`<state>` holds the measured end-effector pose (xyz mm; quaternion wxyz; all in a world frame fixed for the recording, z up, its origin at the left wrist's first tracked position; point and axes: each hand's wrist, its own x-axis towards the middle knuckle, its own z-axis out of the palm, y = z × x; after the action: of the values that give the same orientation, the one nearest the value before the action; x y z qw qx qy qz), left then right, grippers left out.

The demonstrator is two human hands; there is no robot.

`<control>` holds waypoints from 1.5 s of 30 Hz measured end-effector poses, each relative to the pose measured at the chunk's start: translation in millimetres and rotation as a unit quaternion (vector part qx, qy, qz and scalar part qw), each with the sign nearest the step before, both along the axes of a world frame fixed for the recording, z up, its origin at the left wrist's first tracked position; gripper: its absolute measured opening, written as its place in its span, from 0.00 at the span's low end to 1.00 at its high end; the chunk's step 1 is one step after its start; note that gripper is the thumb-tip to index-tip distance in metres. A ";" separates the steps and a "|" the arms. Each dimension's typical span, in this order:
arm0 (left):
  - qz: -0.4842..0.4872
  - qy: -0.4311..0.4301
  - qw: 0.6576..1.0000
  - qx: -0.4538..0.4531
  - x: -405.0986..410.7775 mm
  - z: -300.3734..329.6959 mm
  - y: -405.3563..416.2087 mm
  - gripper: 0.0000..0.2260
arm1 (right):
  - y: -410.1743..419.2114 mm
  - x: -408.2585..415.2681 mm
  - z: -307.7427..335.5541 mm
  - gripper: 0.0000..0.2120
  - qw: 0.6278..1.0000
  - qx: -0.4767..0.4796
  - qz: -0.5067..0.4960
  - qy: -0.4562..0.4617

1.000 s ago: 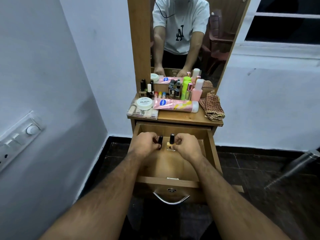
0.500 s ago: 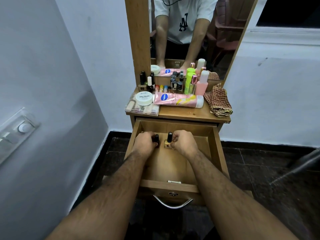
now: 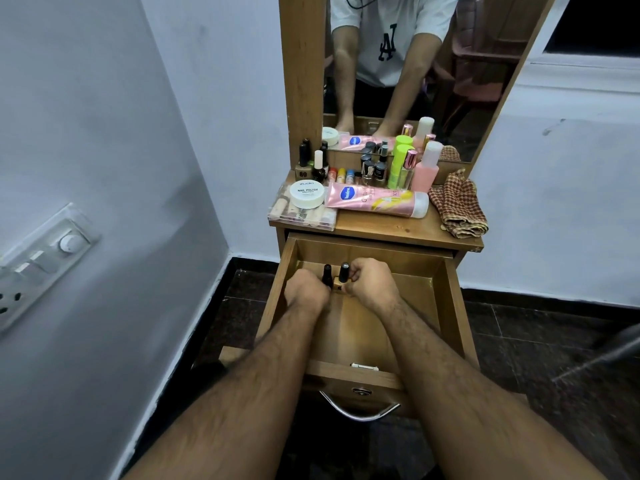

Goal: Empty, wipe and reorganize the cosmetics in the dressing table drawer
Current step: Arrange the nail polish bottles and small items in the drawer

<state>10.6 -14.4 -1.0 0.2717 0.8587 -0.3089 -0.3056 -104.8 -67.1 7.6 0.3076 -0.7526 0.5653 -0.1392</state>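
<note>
Gripping two nail polish bottles [image 3: 344,276] upright in drawer [image 3: 446,299]: curled fingers [image 3: 355,271], both hands.

I stand in a bedroom corner at home. In front of me is a wooden dressing table [image 3: 408,233] with a tall mirror [image 3: 433,81] and an open drawer [image 3: 446,292]. Its top is crowded with nail polish bottles [image 3: 313,161], a pink lotion tube [image 3: 375,199] and a checked cloth [image 3: 459,206]. The walls are painted plain, with a switchboard [image 3: 45,261] on one, and the floor has dark tiles [image 3: 554,334].
</note>
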 end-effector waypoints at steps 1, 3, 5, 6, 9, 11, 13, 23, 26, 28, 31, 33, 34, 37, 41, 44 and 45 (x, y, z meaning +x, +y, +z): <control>0.010 0.009 1.000 -0.002 0.2 0.6 -1.2 0.03 | -0.7 2.8 -0.1 0.13 1.000 -0.001 0.000 -0.002; 0.019 0.025 0.999 -0.005 1.8 2.1 -0.5 0.02 | -2.7 9.5 -1.5 0.13 1.000 -0.006 0.000 -0.010; 0.027 0.052 0.998 -0.013 4.6 -0.3 -0.5 0.05 | -4.2 17.0 -2.2 0.12 1.000 -0.014 -0.001 -0.016; 0.032 0.069 0.997 -0.018 6.5 -2.6 -0.8 0.06 | -4.9 21.3 -3.0 0.12 1.000 -0.017 -0.002 -0.017; 0.051 0.119 0.990 -0.047 8.4 -6.1 -1.8 0.08 | -7.5 32.5 -5.5 0.11 0.999 -0.023 -0.005 -0.028; 0.069 0.145 0.985 -0.067 9.4 -9.1 -4.3 0.10 | -9.4 38.1 -7.3 0.09 0.999 -0.027 -0.009 -0.032; 0.081 0.164 0.980 -0.083 9.7 -10.5 -5.4 0.10 | -12.5 42.7 -10.0 0.07 0.999 -0.028 -0.013 -0.038; 0.094 0.222 0.961 -0.132 11.5 -13.3 -8.7 0.11 | -18.3 54.2 -22.5 0.10 0.995 -0.034 -0.051 -0.085; 0.099 0.229 0.958 -0.142 10.6 -14.0 -9.7 0.11 | -18.6 55.7 -25.1 0.10 0.994 -0.032 -0.053 -0.093; 0.101 0.231 0.957 -0.144 10.1 -13.0 -9.5 0.11 | -19.3 56.1 -26.1 0.10 0.993 -0.029 -0.053 -0.100; 0.096 0.229 0.957 -0.148 11.1 -13.3 -9.6 0.10 | -19.6 56.4 -27.4 0.10 0.991 -0.017 -0.061 -0.116; 0.094 0.229 0.957 -0.151 11.6 -13.8 -9.9 0.10 | -19.4 56.8 -27.6 0.09 0.990 -0.010 -0.072 -0.121; 0.094 0.228 0.957 -0.151 11.7 -13.7 -9.9 0.10 | -19.4 57.1 -27.8 0.08 0.990 -0.012 -0.077 -0.118; 0.091 0.229 0.958 -0.150 11.3 -13.2 -10.0 0.10 | -19.6 58.4 -28.5 0.06 0.989 -0.014 -0.084 -0.120; 0.085 0.222 0.960 -0.151 12.0 -13.5 -10.8 0.10 | -19.2 59.1 -27.9 0.06 0.988 -0.007 -0.088 -0.128; 0.081 0.227 0.958 -0.152 12.4 -10.6 -9.3 0.11 | -18.2 58.9 -25.7 0.08 0.989 -0.007 -0.082 -0.123; 0.079 0.228 0.959 -0.152 12.4 -9.6 -8.3 0.12 | -18.2 58.3 -25.3 0.08 0.990 -0.009 -0.078 -0.119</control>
<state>23.0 -22.8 -10.6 0.4856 0.7366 -0.2127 -0.4199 -46.5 -85.3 -17.7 0.3536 -0.6870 0.5806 -0.2565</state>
